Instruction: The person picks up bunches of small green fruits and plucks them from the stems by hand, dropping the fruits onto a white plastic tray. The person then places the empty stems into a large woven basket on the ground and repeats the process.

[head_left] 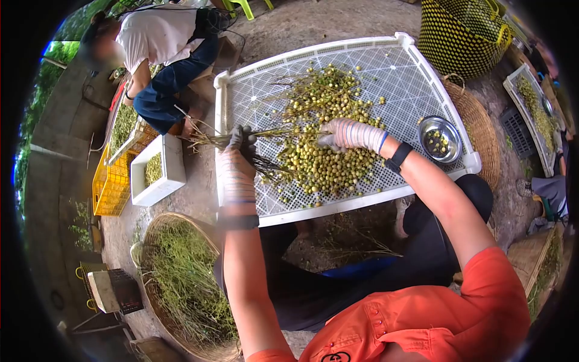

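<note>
My left hand (pixel 240 148), in a striped glove with a dark grey palm, is closed around a bunch of thin dry stems (pixel 271 136) over the left part of a white mesh tray (pixel 398 69). My right hand (pixel 350 134), gloved alike, is over the middle of the tray with its fingers drawn together at the stem tips. What its fingertips pinch is hidden. Beneath and around it spreads a heap of small round yellow-green pods (pixel 325 166). A metal bowl (pixel 439 140) holding a few pods stands at the tray's right end.
A wicker basket of green stalks (pixel 187 283) is at lower left. Beyond it are a white box (pixel 158 172) and a yellow crate (pixel 111 184). Another person (pixel 160 54) bends over at upper left. A yellow-black woven bag (pixel 461 36) and a flat wicker basket (pixel 479 133) lie right.
</note>
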Available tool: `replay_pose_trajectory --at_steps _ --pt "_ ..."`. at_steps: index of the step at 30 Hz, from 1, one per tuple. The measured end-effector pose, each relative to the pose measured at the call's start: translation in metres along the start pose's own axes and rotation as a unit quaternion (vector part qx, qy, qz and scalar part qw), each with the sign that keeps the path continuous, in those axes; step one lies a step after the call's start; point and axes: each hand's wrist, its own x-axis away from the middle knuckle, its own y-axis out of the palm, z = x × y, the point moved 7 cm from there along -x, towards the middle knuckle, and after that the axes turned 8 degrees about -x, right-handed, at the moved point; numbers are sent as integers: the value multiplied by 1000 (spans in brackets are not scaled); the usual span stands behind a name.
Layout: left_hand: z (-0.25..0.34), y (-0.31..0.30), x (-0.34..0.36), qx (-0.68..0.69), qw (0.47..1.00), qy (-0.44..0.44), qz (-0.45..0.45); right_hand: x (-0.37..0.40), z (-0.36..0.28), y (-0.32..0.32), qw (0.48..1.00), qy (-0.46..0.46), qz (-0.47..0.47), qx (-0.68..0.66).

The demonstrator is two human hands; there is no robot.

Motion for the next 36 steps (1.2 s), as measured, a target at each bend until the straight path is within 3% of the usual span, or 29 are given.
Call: replay_pose_trajectory --at_steps 1,2,6,8,10,13,14,15,16,18,20,22,23,24,25,26,27,28,30,32,34,36 --pt "-2 -1 0 6 1000 -11 -3 -5 9 2 996 81 -46 -3" --pt "-4 -2 -1 13 1000 -20 -5 -6 9 1 996 80 -47 -2" --pt "-9 -7 -8 46 998 -9 -43 4 6 -3 998 48 -27 -41" --pt "-1 -12 -13 79 994 3 -69 9 -9 4 974 -62 -52 -211" --pt "6 -23 -17 98 994 11 -41 17 -8 -7 967 -39 -87 -235" --pt "11 -25 -10 122 991 -8 -57 15 17 -26 984 127 -41 -114" --pt "13 -23 -7 127 991 -1 -49 11 17 -23 985 127 -41 -113" --pt "11 -20 -6 151 987 -11 -60 3 1 -25 997 3 7 71" --pt "9 -15 -4 151 987 -11 -60 4 -24 -20 959 -120 55 252" --pt "5 -5 -4 144 987 -18 -68 2 -40 -7 931 -148 104 318" --pt "-5 4 -10 156 975 -37 -152 -6 -52 10 983 -167 9 74" --pt "-7 15 0 141 983 -28 -113 -11 -74 33 956 -253 -36 -145" --pt "-8 20 3 136 984 -23 -109 -7 -80 39 956 -257 -60 -129" --pt "-9 18 1 135 984 -23 -112 -19 -89 49 957 -269 -28 -108" --pt "-7 14 -2 127 985 -19 -118 -19 -80 52 970 -229 -44 -74" --pt "-7 9 -5 120 985 -16 -123 -19 -70 57 979 -189 -61 -40" --pt "-3 8 -3 128 982 -17 -140 -21 -59 67 987 -75 -100 -97" --pt "-5 8 0 129 982 -19 -138 -20 -61 67 987 -74 -103 -97" --pt "-11 3 3 82 994 -11 -72 -16 -44 59 995 62 -75 6" --pt "-17 3 2 87 993 -20 -73 -13 -33 60 993 43 -112 -13" --pt "-16 3 2 59 997 -15 -54 -11 -27 60 983 19 -94 -159" --pt "-10 1 4 38 999 13 -29 -11 -26 59 986 -8 -61 -152"
